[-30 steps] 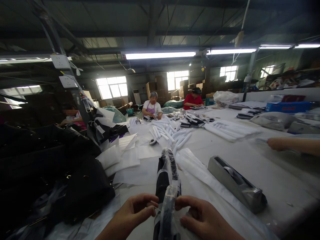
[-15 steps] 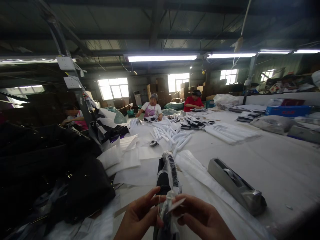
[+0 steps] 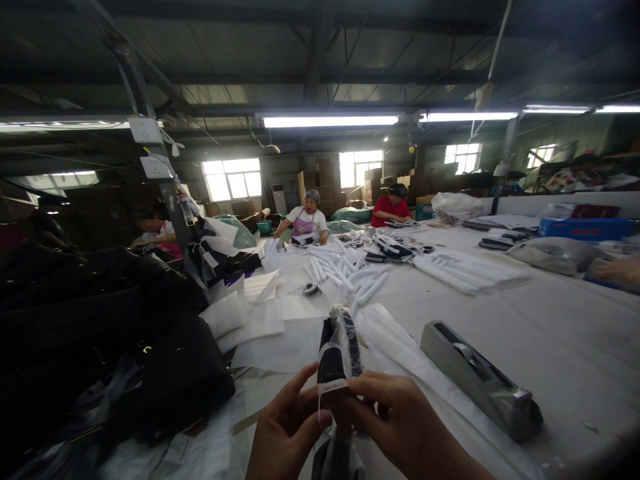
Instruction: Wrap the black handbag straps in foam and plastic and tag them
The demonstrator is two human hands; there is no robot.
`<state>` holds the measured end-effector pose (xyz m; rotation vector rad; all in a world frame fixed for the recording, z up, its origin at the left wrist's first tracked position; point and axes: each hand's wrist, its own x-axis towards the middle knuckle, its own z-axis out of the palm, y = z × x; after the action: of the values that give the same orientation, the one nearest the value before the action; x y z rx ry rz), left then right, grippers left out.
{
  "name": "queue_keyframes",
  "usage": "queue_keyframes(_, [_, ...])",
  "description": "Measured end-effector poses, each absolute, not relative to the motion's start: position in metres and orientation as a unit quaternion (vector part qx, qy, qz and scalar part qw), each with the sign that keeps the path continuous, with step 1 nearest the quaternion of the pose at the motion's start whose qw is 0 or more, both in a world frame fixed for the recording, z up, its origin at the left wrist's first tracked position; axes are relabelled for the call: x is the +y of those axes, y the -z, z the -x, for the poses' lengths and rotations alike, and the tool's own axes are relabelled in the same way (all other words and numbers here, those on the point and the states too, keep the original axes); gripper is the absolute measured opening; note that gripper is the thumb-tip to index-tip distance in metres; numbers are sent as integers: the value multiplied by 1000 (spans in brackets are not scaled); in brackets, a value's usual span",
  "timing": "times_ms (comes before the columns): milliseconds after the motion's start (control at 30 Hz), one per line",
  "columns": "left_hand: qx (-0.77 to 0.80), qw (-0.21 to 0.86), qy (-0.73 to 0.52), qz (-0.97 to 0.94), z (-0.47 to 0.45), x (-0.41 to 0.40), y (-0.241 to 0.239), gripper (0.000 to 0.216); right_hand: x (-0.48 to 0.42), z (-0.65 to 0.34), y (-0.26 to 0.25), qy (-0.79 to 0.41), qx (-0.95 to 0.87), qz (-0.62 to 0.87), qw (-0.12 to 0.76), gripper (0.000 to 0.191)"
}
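A long black item wrapped in a clear plastic bag [image 3: 339, 347] points away from me over the white table [image 3: 550, 333]. My left hand [image 3: 286, 433] pinches the bag's near end from the left, fingers closed on the plastic. My right hand [image 3: 400, 427] grips the same end from the right, thumb and fingers pressing a strip of tape [image 3: 333, 386] across the folded bag. Both hands are at the bottom middle of the view.
A grey tape dispenser [image 3: 480, 377] lies to the right of my hands. A pile of black bags [image 3: 115, 347] fills the left. White sleeves and rolled white items [image 3: 350, 273] lie further back. Two people [image 3: 310, 217] sit at the far end; another person's hand [image 3: 617, 270] shows at right.
The bag's loose end has been folded down and a tape strip now lies across it. My hands rose and closed in on the end. The view shifted slightly left.
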<state>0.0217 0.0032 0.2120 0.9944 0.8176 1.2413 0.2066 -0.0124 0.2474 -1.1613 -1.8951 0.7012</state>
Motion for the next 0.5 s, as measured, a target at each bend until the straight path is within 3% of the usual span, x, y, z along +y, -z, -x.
queue_keyframes(333, [428,492,-569,-501,-32,-3,-221,61,-13,-205,-258,-274,-782,421,367,41])
queue_keyframes(500, [423,418,-581,-556,-31,-5,-232,49,-9,-200,-248,-306,-794,412,326,24])
